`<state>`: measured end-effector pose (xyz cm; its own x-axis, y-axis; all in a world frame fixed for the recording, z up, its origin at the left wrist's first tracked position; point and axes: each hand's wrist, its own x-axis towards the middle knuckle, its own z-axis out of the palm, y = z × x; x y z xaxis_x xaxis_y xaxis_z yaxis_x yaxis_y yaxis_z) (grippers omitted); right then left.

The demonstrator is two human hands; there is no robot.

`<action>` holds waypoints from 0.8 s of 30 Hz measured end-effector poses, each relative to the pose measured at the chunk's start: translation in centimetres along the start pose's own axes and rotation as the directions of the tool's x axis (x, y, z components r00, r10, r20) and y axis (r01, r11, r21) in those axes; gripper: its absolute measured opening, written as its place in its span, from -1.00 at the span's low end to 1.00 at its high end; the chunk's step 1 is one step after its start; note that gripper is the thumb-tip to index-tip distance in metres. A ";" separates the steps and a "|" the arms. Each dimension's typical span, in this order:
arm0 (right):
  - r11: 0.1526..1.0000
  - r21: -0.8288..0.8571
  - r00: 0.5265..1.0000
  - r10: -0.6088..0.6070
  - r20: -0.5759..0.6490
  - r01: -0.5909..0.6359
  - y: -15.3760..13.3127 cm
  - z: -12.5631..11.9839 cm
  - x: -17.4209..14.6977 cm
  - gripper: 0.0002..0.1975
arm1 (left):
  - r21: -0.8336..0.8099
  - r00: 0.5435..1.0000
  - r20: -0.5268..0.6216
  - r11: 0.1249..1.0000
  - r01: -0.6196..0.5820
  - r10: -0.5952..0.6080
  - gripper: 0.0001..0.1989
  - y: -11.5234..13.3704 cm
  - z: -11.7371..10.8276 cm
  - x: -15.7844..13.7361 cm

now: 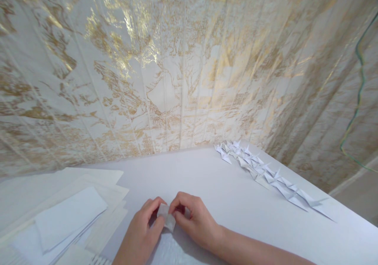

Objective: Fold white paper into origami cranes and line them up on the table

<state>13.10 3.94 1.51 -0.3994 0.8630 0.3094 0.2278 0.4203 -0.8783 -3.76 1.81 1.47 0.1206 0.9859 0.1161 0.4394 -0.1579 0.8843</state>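
Note:
A small folded piece of white paper (167, 217) is held between my two hands above the white table (189, 174). My left hand (143, 227) pinches its left side between thumb and fingers. At its right edge my right hand (193, 219) grips with thumb and forefinger, the other fingers curled in. The fingers partly cover the paper, so its full shape is hidden.
Folded paper cranes (260, 166) stand in rows along the table's right back edge. Several loose white sheets (71, 214) lie overlapping at the left. Behind the table hangs a gold-patterned covering (165, 91). A green cord (358, 88) dangles at the right.

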 end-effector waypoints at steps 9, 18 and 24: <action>0.950 -0.308 0.999 0.050 0.007 -0.045 0.7 -0.8 1.0 -0.70 | 0.245 0.996 0.006 0.966 -0.089 0.091 -0.89 -1.1 -0.1 0.3; 0.928 -0.366 0.992 -0.019 0.125 0.064 1.2 -1.3 1.0 -0.58 | 0.474 0.928 0.263 0.802 -0.363 0.264 -0.67 -0.2 -0.5 -0.1; 0.923 -0.374 0.991 -0.047 0.126 0.091 1.6 -1.4 1.2 -0.54 | 0.505 0.932 0.315 0.800 -0.324 0.179 -0.81 0.3 -0.9 0.1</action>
<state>14.26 6.03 0.94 -0.5181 0.8003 0.3020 0.5062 0.5714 -0.6459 -4.39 1.85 2.18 0.4711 0.8733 0.1242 0.7618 -0.4738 0.4419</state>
